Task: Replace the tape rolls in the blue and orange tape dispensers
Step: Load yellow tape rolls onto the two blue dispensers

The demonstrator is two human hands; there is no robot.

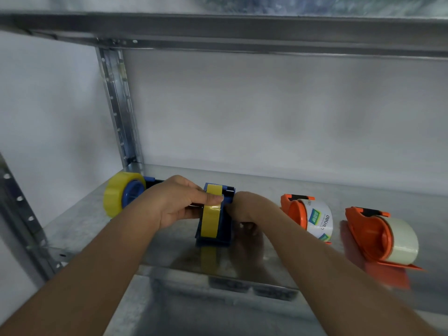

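A blue tape dispenser [227, 229] with a yellow tape roll [211, 221] stands upright in the middle of the metal shelf [278, 187]. My left hand [177, 202] grips its left side, thumb pressed on the yellow tape near the top. My right hand [249, 209] holds the dispenser's right side, fingers partly hidden behind it. A second blue dispenser [132, 194] with a fat yellow roll [114, 195] lies at the left. Two orange dispensers sit to the right: one [294, 209] with a printed white roll [320, 220], another [366, 234] with a clear roll [402, 241].
A perforated steel upright [118, 107] stands at the shelf's back left corner. Another shelf beam [242, 27] runs overhead. A grey wall closes the back. The shelf's front lip [218, 275] runs below my forearms.
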